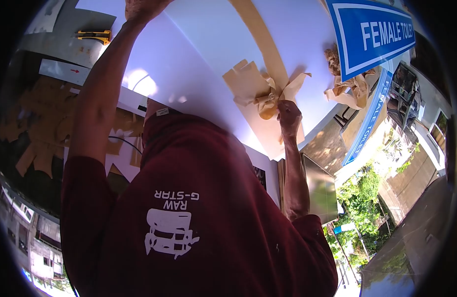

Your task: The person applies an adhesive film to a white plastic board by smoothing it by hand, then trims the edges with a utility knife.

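At the centre of my feed, the right hand (pixel 289 116) is clamped shut on a wad of crumpled brown paper (pixel 264 101), which sits on the white board (pixel 204 44) where a long brown paper strip (pixel 262 37) runs away toward the far edge. Torn flaps of the same paper fan out around the wad, touching the knuckles. The left hand (pixel 142 7) is well apart from the right, up at the top edge of the view and resting on the same board (its fingers are cut off by the frame, so I cannot tell whether they are spread or curled). Both bare forearms reach out from a maroon shirt (pixel 199 218) that fills the lower half of the view.

Farther out on the right, a blue FEMALE TOILET sign (pixel 372 32) lies over the board's corner, with a heap of brown scraps (pixel 344 89) just beside its lower edge and a second blue sign (pixel 369 119) below that. Near the left arm, a yellow utility knife (pixel 94 35) lies on a grey surface (pixel 65 47). More brown offcuts (pixel 35 128) lie scattered in the shade at the left.
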Demonstrator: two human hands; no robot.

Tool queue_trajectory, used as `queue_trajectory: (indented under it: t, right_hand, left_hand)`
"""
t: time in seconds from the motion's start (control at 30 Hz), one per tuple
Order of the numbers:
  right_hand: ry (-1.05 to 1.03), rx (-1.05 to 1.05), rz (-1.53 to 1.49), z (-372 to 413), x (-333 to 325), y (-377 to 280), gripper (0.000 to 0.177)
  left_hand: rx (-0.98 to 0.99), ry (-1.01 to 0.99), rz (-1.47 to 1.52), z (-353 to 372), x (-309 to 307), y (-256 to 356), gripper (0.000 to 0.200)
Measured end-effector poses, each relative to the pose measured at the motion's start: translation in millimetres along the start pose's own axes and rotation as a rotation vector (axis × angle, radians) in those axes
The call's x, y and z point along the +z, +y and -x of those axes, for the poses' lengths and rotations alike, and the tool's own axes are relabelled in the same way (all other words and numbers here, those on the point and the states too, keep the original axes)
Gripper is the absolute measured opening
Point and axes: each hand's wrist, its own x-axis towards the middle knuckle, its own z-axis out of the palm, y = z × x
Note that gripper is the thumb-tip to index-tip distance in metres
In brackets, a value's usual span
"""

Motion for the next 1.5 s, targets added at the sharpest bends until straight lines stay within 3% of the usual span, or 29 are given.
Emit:
queue_trajectory:
  t: [0.2, 0.27, 0.37, 0.47, 0.5, 0.6, 0.63, 0.73, 0.83, 0.93, 1.03, 1.13, 1.27, 1.37, 1.5]
  right_hand:
    - [0.122, 0.101, -0.112, -7.5, -10.8, -21.6, 0.027]
    - [0.088, -0.046, 0.027, -7.9, -7.6, -37.7, 0.034]
    - [-0.025, -0.245, 0.085, 3.3, 31.1, -70.2, 0.041]
    - [-0.131, -0.214, 0.343, -0.5, 90.3, -101.7, 0.058]
    - [-0.169, -0.082, 0.446, -2.7, 108.5, -115.0, 0.066]
    - [-0.057, -0.186, 0.618, -8.9, 140.4, -131.2, 0.065]
    - [-0.176, -0.008, 0.697, -14.6, 138.0, -141.6, 0.059]
    - [-0.205, 0.048, 0.477, -13.9, 129.3, -132.5, 0.058]
    - [-0.098, -0.090, 0.303, -14.7, 127.9, -92.4, 0.055]
    - [-0.079, -0.086, 0.241, -9.8, 116.7, -85.1, 0.055]
    - [-0.146, -0.073, 0.505, -7.5, 123.3, -97.6, 0.057]
    - [-0.150, -0.071, 0.558, -8.0, 132.8, -136.8, 0.047]
    - [-0.160, -0.100, 0.338, -17.7, 130.5, -113.5, 0.045]
    - [-0.229, 0.019, 0.344, -20.0, 129.5, -120.4, 0.031]
    - [-0.167, -0.127, 0.297, -19.6, 132.2, -103.4, 0.029]
  left_hand:
    - [-0.016, -0.039, -0.006, -0.6, -2.0, 1.7, 0.102]
    - [-0.010, -0.033, -0.017, -0.7, 0.3, -0.8, 0.102]
    - [-0.005, -0.041, -0.012, 0.7, -0.2, -0.6, 0.102]
    - [-0.020, -0.067, -0.007, -1.6, -1.9, 1.7, 0.102]
    - [-0.028, -0.081, -0.010, -2.1, -2.8, 0.7, 0.103]
    - [-0.017, -0.068, -0.011, -1.5, 1.2, -2.2, 0.102]
    - [-0.010, -0.067, -0.007, -0.8, 2.1, -2.1, 0.102]
    - [-0.010, -0.074, 0.003, 0.6, 0.7, -2.4, 0.103]
    - [-0.014, -0.084, 0.017, -2.4, -4.9, -2.1, 0.103]
    - [-0.008, -0.079, 0.018, -3.9, -4.8, -0.6, 0.104]
    - [-0.020, -0.087, -0.007, -2.9, -1.9, 1.5, 0.105]
    - [-0.017, -0.089, -0.028, -1.0, 1.5, -0.4, 0.106]
    - [-0.023, -0.120, -0.026, -3.4, -2.4, 3.0, 0.106]
    - [-0.015, -0.115, -0.024, 0.3, -2.0, -0.1, 0.105]
    - [-0.015, -0.091, 0.009, -0.7, -0.8, 0.3, 0.104]
